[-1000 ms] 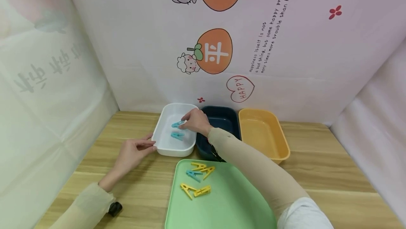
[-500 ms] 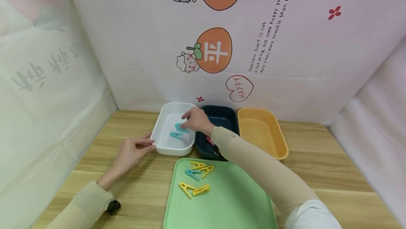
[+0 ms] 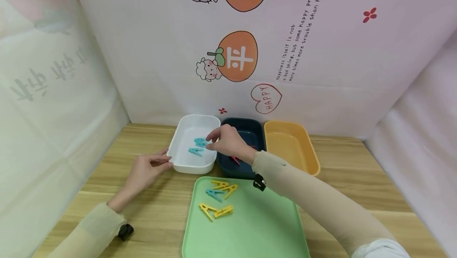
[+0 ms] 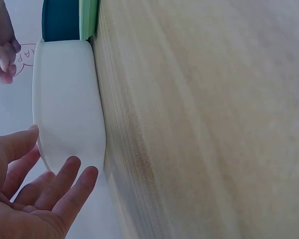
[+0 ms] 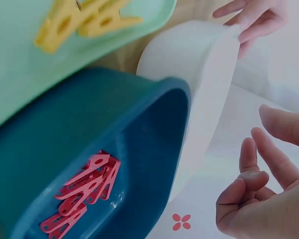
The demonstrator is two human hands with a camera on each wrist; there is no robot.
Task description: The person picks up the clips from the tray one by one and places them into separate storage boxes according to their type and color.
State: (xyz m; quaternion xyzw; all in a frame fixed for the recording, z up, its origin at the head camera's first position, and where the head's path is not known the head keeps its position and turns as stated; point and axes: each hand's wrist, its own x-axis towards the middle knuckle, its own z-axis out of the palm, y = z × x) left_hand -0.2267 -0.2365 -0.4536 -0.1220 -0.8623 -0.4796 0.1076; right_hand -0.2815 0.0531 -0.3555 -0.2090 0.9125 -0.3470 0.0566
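My left hand (image 3: 144, 170) touches the left rim of a white bin (image 3: 183, 141) with its fingertips. In the left wrist view its thumb meets the rim and the other fingers spread loosely beside the outer wall. Light-blue clothespins (image 3: 196, 151) lie close together on that bin's floor. My right hand (image 3: 230, 142) hovers at the bin's right side, thumb and fingers apart with nothing between them, as the right wrist view shows. Nearer to me, a green tray (image 3: 250, 218) carries several yellow clothespins (image 3: 224, 211) and one blue clothespin (image 3: 214, 194).
A navy bin (image 5: 55, 112) with several red clothespins (image 5: 87, 186) stands right of the white one, partly under my right forearm. To its right is a yellow bin (image 3: 287, 143). A printed cloth (image 3: 160, 51) rises behind the wooden table (image 3: 357, 194).
My right hand has let go of a blue clothespin, which now lies in the white bin beside the other. The hand has drawn back slightly to the right. My left hand stays at the rim.
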